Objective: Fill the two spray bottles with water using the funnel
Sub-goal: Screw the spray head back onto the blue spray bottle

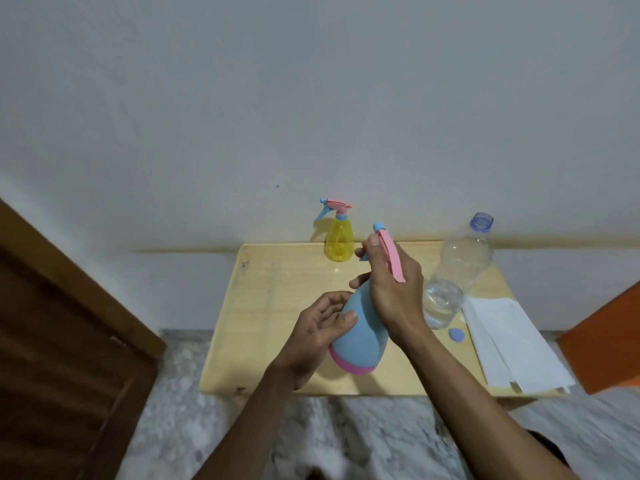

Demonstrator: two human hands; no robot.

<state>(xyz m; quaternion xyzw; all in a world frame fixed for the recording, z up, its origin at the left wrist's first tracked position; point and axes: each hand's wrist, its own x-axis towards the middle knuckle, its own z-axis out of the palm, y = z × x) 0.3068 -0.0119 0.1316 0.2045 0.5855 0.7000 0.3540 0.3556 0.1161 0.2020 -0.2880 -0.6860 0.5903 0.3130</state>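
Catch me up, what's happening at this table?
A person works on the blue spray bottle, which stands on the small wooden table. The left hand steadies its body; the right hand grips its pink spray head. The yellow spray bottle stands capped by the wall. An open water bottle waits at right, its cap beside it.

A single wide-angle head camera looks forward and steeply down from close above the right hand [391, 289] gripping the blue spray bottle [360, 334], wall beyond the grip.
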